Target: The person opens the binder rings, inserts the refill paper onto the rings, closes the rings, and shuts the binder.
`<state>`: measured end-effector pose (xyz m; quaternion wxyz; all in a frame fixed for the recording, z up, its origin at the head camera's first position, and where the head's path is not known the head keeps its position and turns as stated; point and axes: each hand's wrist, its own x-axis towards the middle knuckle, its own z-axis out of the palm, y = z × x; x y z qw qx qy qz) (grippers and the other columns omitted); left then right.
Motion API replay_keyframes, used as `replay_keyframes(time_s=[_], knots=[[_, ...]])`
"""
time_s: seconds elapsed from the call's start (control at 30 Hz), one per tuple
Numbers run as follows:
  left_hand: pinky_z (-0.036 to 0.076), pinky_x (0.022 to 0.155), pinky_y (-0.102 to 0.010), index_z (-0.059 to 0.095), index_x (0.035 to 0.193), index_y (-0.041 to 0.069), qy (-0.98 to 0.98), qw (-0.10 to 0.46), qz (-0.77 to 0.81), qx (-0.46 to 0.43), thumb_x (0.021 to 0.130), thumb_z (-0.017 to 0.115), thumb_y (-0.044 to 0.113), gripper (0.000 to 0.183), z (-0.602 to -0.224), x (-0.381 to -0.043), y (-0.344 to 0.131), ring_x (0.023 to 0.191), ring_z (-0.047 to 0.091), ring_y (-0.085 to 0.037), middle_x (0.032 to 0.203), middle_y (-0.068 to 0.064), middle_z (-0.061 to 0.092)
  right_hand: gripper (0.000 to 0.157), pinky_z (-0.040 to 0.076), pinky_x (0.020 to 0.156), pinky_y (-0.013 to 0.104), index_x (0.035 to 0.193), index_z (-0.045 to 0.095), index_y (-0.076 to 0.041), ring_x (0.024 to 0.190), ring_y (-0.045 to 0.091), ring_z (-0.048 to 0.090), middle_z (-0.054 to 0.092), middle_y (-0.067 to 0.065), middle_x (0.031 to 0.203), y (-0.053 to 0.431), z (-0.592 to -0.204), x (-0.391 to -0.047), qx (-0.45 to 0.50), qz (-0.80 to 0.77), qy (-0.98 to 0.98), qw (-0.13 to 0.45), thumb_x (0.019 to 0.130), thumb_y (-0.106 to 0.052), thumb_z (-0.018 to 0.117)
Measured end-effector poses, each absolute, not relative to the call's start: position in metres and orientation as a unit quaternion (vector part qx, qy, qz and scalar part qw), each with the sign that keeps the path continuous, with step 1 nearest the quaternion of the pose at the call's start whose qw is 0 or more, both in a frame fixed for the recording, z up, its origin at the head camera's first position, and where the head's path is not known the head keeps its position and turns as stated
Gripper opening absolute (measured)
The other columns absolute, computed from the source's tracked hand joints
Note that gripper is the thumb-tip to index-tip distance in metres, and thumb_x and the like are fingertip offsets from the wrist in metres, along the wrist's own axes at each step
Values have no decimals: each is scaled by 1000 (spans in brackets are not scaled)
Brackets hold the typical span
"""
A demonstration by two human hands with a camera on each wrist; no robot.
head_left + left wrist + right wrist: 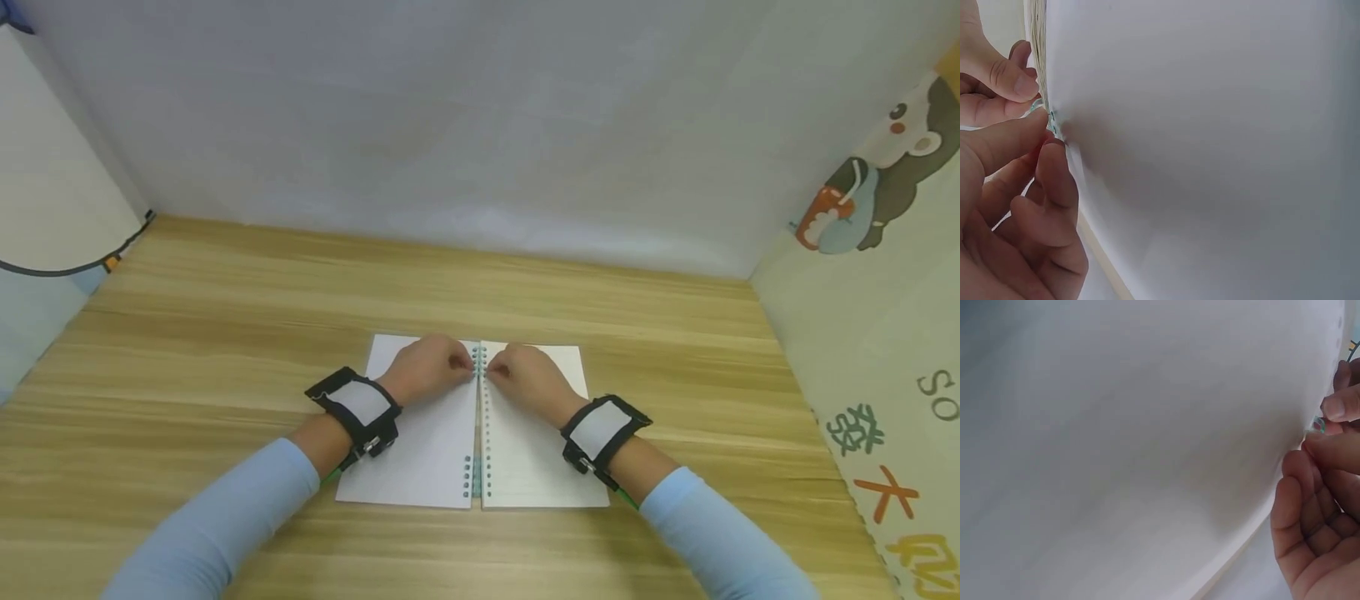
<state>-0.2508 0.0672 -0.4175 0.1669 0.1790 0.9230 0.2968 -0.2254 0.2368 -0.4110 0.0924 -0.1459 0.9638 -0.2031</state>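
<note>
An open loose-leaf notebook (420, 475) lies flat, white page on the left and cream, hole-edged page (547, 479) on the right. Green binder rings (477, 477) join the halves near the bottom; another green set sits near the top. At that upper set, my left hand (429, 368) pinches the rings from the left between thumb and finger. My right hand (534, 383) pinches them from the right, fingertips almost meeting the left ones. In the left wrist view a bit of green ring (1052, 119) shows by the thumb; the fingers mostly hide the rest.
The notebook rests on a wood-grain table (262, 308). A pale wall covering (465, 150) stands behind it. Printed panels flank both sides, the right panel (847, 350) bearing a cartoon animal and lettering.
</note>
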Motion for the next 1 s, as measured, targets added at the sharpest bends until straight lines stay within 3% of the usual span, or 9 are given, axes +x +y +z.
replay_keyframes(time_s=[0.67, 0.83, 1.0], knots=[[56, 80, -41, 76, 96, 8, 928, 157, 288, 180, 88, 67, 22, 19, -415, -243, 68, 87, 65, -21, 100, -10, 77, 20, 57, 83, 39, 102, 76, -1, 88, 22, 66, 75, 13, 95, 239, -411, -218, -150, -196, 965, 84, 90, -11, 62], [53, 74, -38, 77, 89, 9, 922, 179, 285, 191, 85, 70, 21, 15, -409, -223, 57, 77, 61, -17, 89, -7, 76, 18, 57, 86, 40, 101, 76, -2, 91, 22, 67, 75, 12, 93, 244, -406, -198, -160, -201, 961, 105, 90, -9, 63], [49, 69, -35, 76, 80, 13, 903, 218, 288, 232, 81, 73, 18, 6, -405, -196, 46, 69, 55, -12, 75, 0, 71, 15, 58, 79, 38, 95, 77, -4, 82, 17, 66, 75, 8, 88, 248, -404, -171, -204, -214, 947, 126, 87, -10, 66]])
